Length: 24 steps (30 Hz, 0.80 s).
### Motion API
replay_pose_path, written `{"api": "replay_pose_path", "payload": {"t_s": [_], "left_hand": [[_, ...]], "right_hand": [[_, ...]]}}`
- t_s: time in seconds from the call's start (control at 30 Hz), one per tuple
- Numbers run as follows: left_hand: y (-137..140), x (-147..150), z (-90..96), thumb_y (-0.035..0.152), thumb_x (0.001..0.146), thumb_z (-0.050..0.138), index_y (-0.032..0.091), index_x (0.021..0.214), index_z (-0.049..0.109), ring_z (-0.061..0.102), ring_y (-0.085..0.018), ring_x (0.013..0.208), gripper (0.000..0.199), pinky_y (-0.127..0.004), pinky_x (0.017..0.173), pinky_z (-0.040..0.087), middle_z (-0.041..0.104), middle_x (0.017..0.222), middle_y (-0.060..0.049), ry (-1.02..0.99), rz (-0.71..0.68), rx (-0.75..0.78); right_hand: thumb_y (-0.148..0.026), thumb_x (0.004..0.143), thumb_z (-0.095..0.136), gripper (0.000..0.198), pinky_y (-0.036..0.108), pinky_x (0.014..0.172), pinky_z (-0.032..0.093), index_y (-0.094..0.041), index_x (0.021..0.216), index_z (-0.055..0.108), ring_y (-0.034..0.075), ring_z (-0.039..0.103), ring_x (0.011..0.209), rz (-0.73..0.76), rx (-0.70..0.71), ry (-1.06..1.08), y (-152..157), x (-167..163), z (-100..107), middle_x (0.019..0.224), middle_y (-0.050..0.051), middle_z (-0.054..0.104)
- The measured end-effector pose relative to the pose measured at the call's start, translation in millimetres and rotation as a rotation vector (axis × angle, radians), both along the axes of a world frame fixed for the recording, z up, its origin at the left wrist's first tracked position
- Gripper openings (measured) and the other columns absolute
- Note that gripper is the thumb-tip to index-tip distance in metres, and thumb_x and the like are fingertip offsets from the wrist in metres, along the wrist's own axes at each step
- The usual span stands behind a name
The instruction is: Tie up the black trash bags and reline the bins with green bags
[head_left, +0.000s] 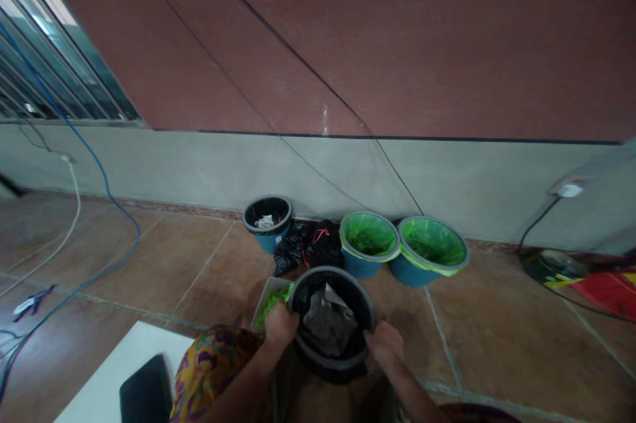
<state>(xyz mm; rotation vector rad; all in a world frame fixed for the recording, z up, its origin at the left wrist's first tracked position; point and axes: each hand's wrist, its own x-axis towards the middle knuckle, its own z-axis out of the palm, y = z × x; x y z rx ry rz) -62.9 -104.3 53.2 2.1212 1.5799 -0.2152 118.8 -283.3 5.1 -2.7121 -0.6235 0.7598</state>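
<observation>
I hold a round bin (332, 280) with a grey rim and a black liner just in front of me, above the tiled floor. Crumpled grey paper lies inside it. My left hand (279, 325) grips the bin's left rim. My right hand (385, 345) grips its right rim. Just left of the bin sits a small white box (265, 300) holding green bags, partly hidden by my left hand.
By the wall stand a blue bin with a black liner (268, 219) and two blue bins with green liners (368, 241) (431, 247). Black bags (311, 247) lie between them. Cables (106, 211) cross the floor at left. A white board (114, 376) carries a dark object (146, 393).
</observation>
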Motion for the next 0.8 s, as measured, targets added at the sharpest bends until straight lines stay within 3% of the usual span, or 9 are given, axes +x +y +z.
{"api": "replay_pose_path", "payload": {"t_s": [0.1, 0.27, 0.37, 0.53, 0.63, 0.73, 0.8], "left_hand": [[5, 6, 24.0, 0.022, 0.085, 0.054, 0.013, 0.104, 0.064, 0.07, -0.029, 0.104, 0.023, -0.033, 0.081, 0.048, 0.073, 0.104, -0.018, -0.025, 0.004, 0.019], [20, 34, 40.8, 0.021, 0.087, 0.055, 0.015, 0.1, 0.063, 0.07, -0.025, 0.094, 0.017, -0.031, 0.08, 0.047, 0.074, 0.098, -0.012, -0.24, -0.036, 0.069], [32, 61, 35.3, 0.017, 0.084, 0.059, 0.015, 0.102, 0.062, 0.068, -0.019, 0.093, 0.018, -0.027, 0.083, 0.047, 0.073, 0.098, -0.009, -0.504, -0.078, 0.018], [36, 109, 21.2, 0.023, 0.08, 0.065, 0.018, 0.129, 0.054, 0.066, -0.013, 0.078, 0.05, -0.023, 0.069, 0.049, 0.07, 0.102, -0.005, -0.81, -0.056, -0.339], [26, 130, 9.0, 0.024, 0.078, 0.066, 0.017, 0.132, 0.053, 0.062, -0.011, 0.071, 0.056, -0.021, 0.062, 0.047, 0.069, 0.102, -0.005, -0.838, -0.047, -0.47], [14, 147, -7.8, 0.024, 0.077, 0.064, 0.014, 0.121, 0.06, 0.061, -0.011, 0.068, 0.045, -0.021, 0.058, 0.044, 0.068, 0.087, -0.002, -0.743, -0.036, -0.543], [8, 158, -19.3, 0.023, 0.077, 0.063, 0.014, 0.11, 0.065, 0.061, -0.012, 0.067, 0.035, -0.02, 0.057, 0.043, 0.066, 0.077, 0.0, -0.669, -0.056, -0.543]], "right_hand": [[-0.031, 0.077, 0.066, 0.015, 0.037, 0.074, 0.055, -0.016, 0.082, 0.065, 0.033, 0.073, 0.087, -0.089, 0.144, 0.1, 0, 18, 20, 0.079, 0.016, 0.073], [-0.027, 0.08, 0.065, 0.012, 0.025, 0.045, 0.052, -0.02, 0.078, 0.055, 0.015, 0.063, 0.049, -0.385, 0.475, 0.441, 0, 48, 40, 0.055, -0.002, 0.058], [-0.024, 0.084, 0.062, 0.012, 0.021, 0.041, 0.051, -0.02, 0.078, 0.052, 0.011, 0.057, 0.045, -0.454, 0.55, 0.501, -3, 70, 40, 0.051, -0.005, 0.053], [-0.02, 0.084, 0.061, 0.01, 0.02, 0.042, 0.052, -0.02, 0.079, 0.052, 0.01, 0.057, 0.044, -0.601, 0.724, 0.51, -5, 113, 24, 0.053, -0.005, 0.055], [-0.017, 0.081, 0.062, 0.01, 0.021, 0.044, 0.055, -0.019, 0.076, 0.053, 0.01, 0.057, 0.044, -0.768, 0.819, 0.471, -1, 138, 7, 0.054, -0.004, 0.058], [-0.015, 0.08, 0.059, 0.011, 0.021, 0.044, 0.055, -0.019, 0.073, 0.052, 0.011, 0.058, 0.043, -0.884, 0.819, 0.407, 6, 160, -11, 0.052, -0.003, 0.058], [-0.016, 0.081, 0.059, 0.012, 0.021, 0.044, 0.055, -0.02, 0.072, 0.051, 0.011, 0.058, 0.043, -0.886, 0.812, 0.396, 11, 172, -22, 0.051, -0.003, 0.057]]}}
